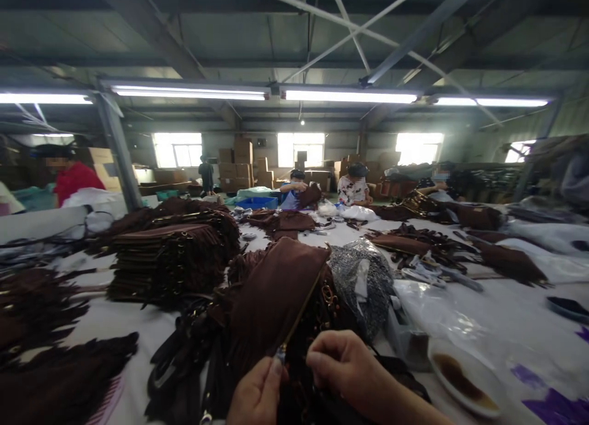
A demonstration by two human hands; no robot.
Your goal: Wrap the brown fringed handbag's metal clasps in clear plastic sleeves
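A dark brown fringed bag (280, 290) with a gold zipper (304, 311) lies before me on top of other brown pieces. My left hand (260, 391) is closed, thumb and finger pinching the near end of the zipper, where a small shiny metal piece shows. Just to its right, my right hand (345, 367) is held closed with its fingers curled in; whatever it may hold is hidden. Gold rings and clasps (329, 296) hang along the bag's right side. Dark straps (179, 351) lie in a tangle at its left.
A tall stack of brown fringed bags (161, 259) stands at left. On the right are a clear plastic bag of dark bits (361, 278), a grey box (407, 339) and a white dish (464, 376) of brown liquid. Co-workers (354, 186) sit across the white table (488, 314).
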